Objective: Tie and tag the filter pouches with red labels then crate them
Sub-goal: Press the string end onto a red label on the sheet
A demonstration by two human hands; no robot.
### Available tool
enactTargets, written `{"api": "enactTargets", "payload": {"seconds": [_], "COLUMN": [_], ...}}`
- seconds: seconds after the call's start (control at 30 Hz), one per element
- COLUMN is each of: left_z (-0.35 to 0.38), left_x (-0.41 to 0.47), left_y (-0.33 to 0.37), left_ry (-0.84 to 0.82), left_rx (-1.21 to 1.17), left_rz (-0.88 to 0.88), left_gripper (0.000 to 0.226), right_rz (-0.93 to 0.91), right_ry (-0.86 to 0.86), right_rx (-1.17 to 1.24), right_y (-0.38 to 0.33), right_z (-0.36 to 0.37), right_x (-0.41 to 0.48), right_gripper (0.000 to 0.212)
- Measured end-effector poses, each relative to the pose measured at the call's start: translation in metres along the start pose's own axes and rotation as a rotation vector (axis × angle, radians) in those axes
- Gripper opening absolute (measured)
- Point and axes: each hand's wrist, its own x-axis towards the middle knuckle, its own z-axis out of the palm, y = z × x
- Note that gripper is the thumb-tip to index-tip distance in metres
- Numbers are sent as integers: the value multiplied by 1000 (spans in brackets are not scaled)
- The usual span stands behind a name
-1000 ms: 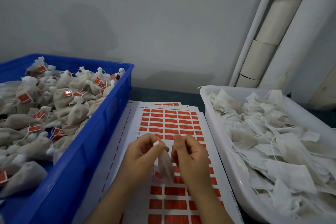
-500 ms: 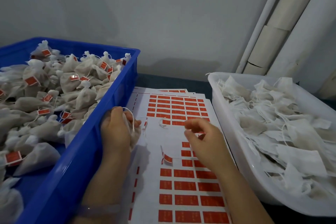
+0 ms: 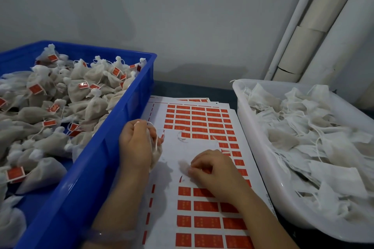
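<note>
Between blue crate point(image 3: 97, 147) and white tub point(image 3: 261, 147), on desk point(image 3: 182, 87) — red label sheet point(image 3: 194, 149). Left grip point(image 3: 137, 145): curled round filter pouch point(image 3: 156, 154), drawstring point(image 3: 156, 139) across fingers, beside crate wall. Right grip point(image 3: 216, 172): fingers curled, tips on sheet — whether anything is pinched, cannot tell. Crate: tagged pouches point(image 3: 91, 107). Tub: untied pouches point(image 3: 313, 137).

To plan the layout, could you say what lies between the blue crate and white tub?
Head view: sheets of red labels, with the left hand and right hand over them.
</note>
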Motion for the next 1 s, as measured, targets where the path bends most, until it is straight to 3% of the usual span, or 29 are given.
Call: {"api": "enactTargets", "payload": {"seconds": [0.23,0.37,0.5,0.57,0.7,0.93,1.0], "left_z": [-1,-4,0,1,-3,-4,-5], "left_x": [1,-1,-5,-8,-15,-17,-18], "left_y": [-7,-9,-7,-4,-2,-5,-7], "left_ry": [-74,-128,-205,-259,-412,-468,-509], "left_rx": [154,230,184,164,251,337,388], "left_rz": [6,59,-95,-162,-50,64,110], "left_gripper": [44,35,42,38,10,14,18], "right_rz": [43,40,9,-24,-41,17,46], "right_ry": [75,184,273,317,422,587,582], "right_rx": [300,435,498,519,568,735,788], "right_y": [-1,-1,-10,-15,-26,-42,-41], "right_z": [-12,-19,-24,-26,-36,-28,-19], "right_x": [-1,-1,-2,-2,3,9,6], "right_gripper": [12,7,23,21,18,21,36]}}
